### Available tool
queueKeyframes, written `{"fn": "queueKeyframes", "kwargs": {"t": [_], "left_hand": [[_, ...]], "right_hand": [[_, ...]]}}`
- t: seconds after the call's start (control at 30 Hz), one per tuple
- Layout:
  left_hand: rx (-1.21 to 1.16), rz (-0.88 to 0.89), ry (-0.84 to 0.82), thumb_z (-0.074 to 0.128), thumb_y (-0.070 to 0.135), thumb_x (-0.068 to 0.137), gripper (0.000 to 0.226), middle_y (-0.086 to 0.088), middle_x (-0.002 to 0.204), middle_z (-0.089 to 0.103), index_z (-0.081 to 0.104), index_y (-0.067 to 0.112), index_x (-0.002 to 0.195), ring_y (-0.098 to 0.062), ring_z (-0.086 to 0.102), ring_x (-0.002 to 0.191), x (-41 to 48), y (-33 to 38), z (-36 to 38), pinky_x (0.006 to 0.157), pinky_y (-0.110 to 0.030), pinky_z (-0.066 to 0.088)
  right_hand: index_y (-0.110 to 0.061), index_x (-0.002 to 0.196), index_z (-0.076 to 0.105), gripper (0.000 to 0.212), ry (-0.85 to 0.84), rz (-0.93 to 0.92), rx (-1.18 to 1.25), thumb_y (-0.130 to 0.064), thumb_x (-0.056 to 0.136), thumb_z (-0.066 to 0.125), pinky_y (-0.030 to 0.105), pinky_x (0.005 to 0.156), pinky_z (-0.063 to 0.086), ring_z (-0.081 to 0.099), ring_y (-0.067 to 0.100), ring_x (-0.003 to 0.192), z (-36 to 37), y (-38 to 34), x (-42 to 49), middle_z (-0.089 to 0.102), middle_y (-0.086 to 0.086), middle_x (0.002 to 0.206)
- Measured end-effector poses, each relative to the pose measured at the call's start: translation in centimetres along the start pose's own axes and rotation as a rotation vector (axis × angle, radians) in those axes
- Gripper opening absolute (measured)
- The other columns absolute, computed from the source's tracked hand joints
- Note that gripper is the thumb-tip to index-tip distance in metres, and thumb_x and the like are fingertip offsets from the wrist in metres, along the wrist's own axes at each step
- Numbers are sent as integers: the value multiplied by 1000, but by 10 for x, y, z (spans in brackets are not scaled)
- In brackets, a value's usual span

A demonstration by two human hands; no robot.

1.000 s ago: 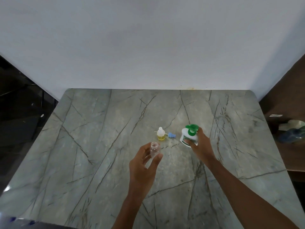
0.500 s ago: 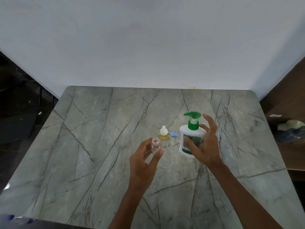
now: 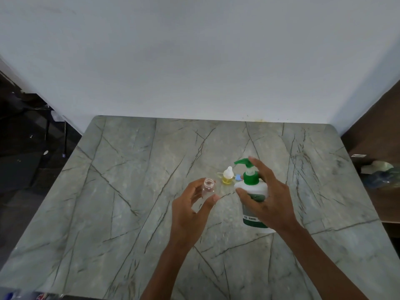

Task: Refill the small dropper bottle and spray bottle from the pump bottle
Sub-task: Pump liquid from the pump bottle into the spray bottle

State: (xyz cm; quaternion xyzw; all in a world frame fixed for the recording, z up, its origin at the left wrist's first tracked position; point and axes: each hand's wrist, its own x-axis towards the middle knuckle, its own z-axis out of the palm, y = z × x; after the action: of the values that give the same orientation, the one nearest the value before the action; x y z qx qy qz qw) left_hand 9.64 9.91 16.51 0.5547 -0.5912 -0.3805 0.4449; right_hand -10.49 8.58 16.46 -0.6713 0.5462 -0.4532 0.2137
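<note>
My right hand [image 3: 267,200] grips a white pump bottle [image 3: 252,187] with a green pump head and green label, held upright above the marble table, index finger raised by the pump top. My left hand [image 3: 191,210] holds a small clear uncapped bottle [image 3: 208,186] between thumb and fingers, its open mouth up, just left of the pump spout. Behind them a small dropper bottle [image 3: 228,176] with yellow liquid and a white nozzle stands on the table. A small blue cap [image 3: 238,177] lies beside it.
The grey veined marble table [image 3: 129,191] meets a white wall at the back. To the right, a brown shelf holds a plastic bag or bottle [image 3: 381,176]. Dark floor lies to the left.
My right hand has lifted the pump bottle from tilted on the table to upright and brought it nearer me, next to the clear bottle. My left hand has stayed almost still.
</note>
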Motion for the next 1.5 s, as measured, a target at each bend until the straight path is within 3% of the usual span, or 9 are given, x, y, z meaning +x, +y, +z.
{"fn": "queueKeyframes", "kwargs": {"t": [0.17,0.47,0.63,0.77,0.93,1.07,1.3,1.5], "left_hand": [[-8,4,-29,66,48,84,44,16,115,68,63,22,119,-3,64,107,2,-10,-21,90,-25,55],[20,27,-126,66,55,82,48,16,112,68,62,25,120,-3,65,102,5,-29,-41,88,-23,55],[30,49,-166,68,45,81,39,30,106,62,57,35,117,5,63,100,5,-28,-44,82,-8,49],[51,69,-169,68,46,82,39,33,106,60,56,37,118,5,62,100,7,-29,-45,82,-8,49],[66,104,-154,68,45,82,39,28,104,63,56,35,119,1,64,98,5,-26,-39,84,-12,51],[78,99,-134,65,49,81,41,23,106,64,56,36,119,0,65,97,2,-20,-28,84,-13,52],[81,101,-112,63,50,81,48,17,108,68,60,27,123,0,65,97,-5,-18,-13,84,-15,53],[124,61,-120,62,53,81,44,29,107,60,54,37,121,11,59,99,-12,-18,-4,83,-6,47]], "right_hand": [[-44,139,26,85,-42,21,-54,-40,72,76,6,63,49,60,-2,86,12,-18,-6,49,-31,108],[-47,138,24,76,-171,-92,-312,-68,73,58,15,71,52,63,7,79,32,-64,-13,63,-12,107],[-42,141,24,76,-195,-114,-450,-66,76,56,14,65,51,64,9,73,32,-70,-15,66,-9,110],[-42,146,13,84,-261,-133,-533,-61,79,59,19,57,55,62,12,62,28,-72,-15,67,-11,106],[-38,145,20,84,-288,-158,-621,-55,77,67,13,51,51,56,8,55,20,-71,-12,69,-9,97],[-33,141,29,80,-309,-154,-635,-51,75,70,12,52,46,56,10,54,11,-65,-10,69,-7,93],[-35,140,25,79,-339,-142,-569,-49,76,70,16,57,51,60,11,59,2,-51,-11,69,-5,91],[-30,133,31,77,-349,-174,-562,-43,72,76,13,56,45,63,11,59,-3,-45,-12,71,0,89]]}}
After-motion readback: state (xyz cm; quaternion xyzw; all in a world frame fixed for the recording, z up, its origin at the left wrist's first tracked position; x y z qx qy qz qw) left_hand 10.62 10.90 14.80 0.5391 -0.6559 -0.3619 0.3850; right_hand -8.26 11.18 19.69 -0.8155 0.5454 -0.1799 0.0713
